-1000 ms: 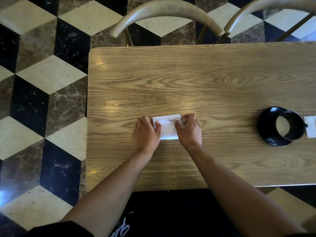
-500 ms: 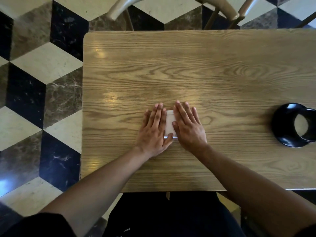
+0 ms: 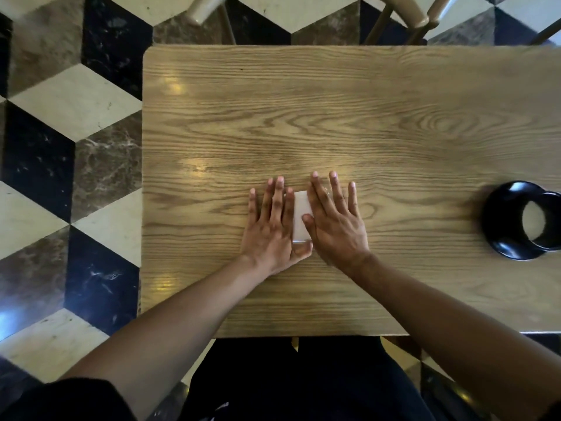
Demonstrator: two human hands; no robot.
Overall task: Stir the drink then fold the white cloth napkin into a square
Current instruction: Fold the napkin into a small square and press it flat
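Observation:
The white cloth napkin (image 3: 301, 215) lies folded small on the wooden table (image 3: 349, 117), and only a narrow strip of it shows between my hands. My left hand (image 3: 273, 229) lies flat on its left part with fingers straight. My right hand (image 3: 334, 223) presses flat on its right part, fingers spread. The black cup (image 3: 543, 220) with pale drink stands on a black saucer (image 3: 504, 223) at the table's right edge of view, far from both hands.
Two wooden chairs (image 3: 419, 16) stand beyond the table's far edge. The floor around is a cube-pattern tile floor (image 3: 76, 147). The table's near edge runs just above my lap.
A second ago my fingers were curled on the napkin's edges, folding it. Now both hands lie flat on it and have spread slightly apart. The view has shifted left.

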